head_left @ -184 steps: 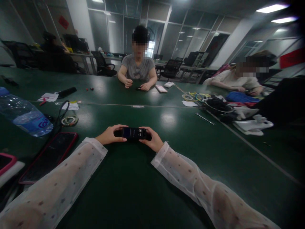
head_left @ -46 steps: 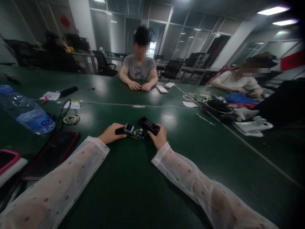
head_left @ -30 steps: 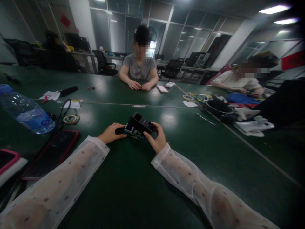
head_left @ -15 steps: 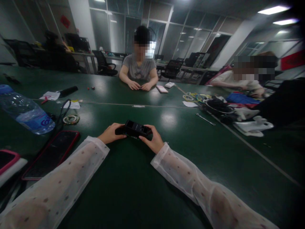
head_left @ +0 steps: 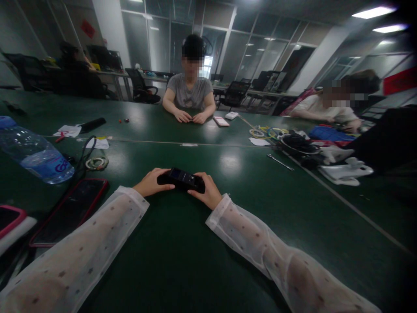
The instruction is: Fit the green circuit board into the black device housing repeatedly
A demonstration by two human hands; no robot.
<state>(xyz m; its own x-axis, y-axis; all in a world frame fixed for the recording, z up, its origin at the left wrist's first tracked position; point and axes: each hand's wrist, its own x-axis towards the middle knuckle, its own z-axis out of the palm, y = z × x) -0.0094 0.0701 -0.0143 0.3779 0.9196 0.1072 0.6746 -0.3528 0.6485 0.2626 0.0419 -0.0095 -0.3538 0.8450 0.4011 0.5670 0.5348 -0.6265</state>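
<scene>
Between my two hands is a black handheld device (head_left: 183, 176), long and boxy, with a small dark screen and pale markings on its upper face. My left hand (head_left: 151, 182) grips its left end, thumb along the near side. At the right end my right hand (head_left: 209, 191) closes round it, with the thumb on the near edge and the fingers behind. The device is just above or on the green table (head_left: 169, 243); I cannot tell whether it touches. Its underside and far side are hidden.
To the left are a water bottle (head_left: 41, 161), a red-edged phone (head_left: 70, 213), another pink-edged phone (head_left: 11, 219) and a beaded bracelet (head_left: 97, 163). A wrench (head_left: 280, 162) and tangled cables (head_left: 295, 142) lie right. One person (head_left: 189, 89) sits opposite, another (head_left: 325, 104) at right.
The device has turned slightly, so its screen and markings show differently. My right hand has shifted a little to the left with its end; my left hand has barely moved.
</scene>
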